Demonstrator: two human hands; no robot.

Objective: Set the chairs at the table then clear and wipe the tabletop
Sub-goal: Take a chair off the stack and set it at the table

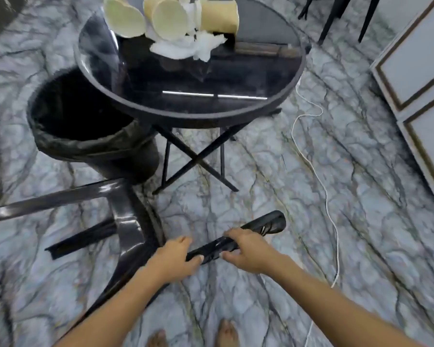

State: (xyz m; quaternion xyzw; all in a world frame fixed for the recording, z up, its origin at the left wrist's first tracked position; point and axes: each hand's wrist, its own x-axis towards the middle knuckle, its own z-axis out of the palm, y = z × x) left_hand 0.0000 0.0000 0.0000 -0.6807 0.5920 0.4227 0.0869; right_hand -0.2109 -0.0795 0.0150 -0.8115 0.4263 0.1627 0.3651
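From the head camera, one round dark glass table (191, 78) stands on crossed black legs on a marbled floor (286, 196). On its far side lie three pale paper cups (218, 17) tipped on their sides, bunched together with one heap of crumpled white tissue (193, 45). One black bin (85, 121) lined with a dark bag stands just beside the table on the left, its rim partly under the table's edge. One glossy black chair (128, 214) lies tipped over on the floor in front of the bin, its legs pointing outward; the picture is smeared here, so which part of the chair is which is hard to tell. The legs of what seems to be a second chair (336, 18) show at the top right, well apart from the table. One white cable (318, 176) trails across the floor on the right, past a pale panelled cabinet (416, 78).

Both bare forearms reach forward and down from the bottom edge. The left hand (178, 259) and the right hand (248, 249) sit side by side on one black leg of the fallen chair, each with fingers curled over it and thumb beneath, clasping it. Two bare feet (226, 333) show at the bottom edge.
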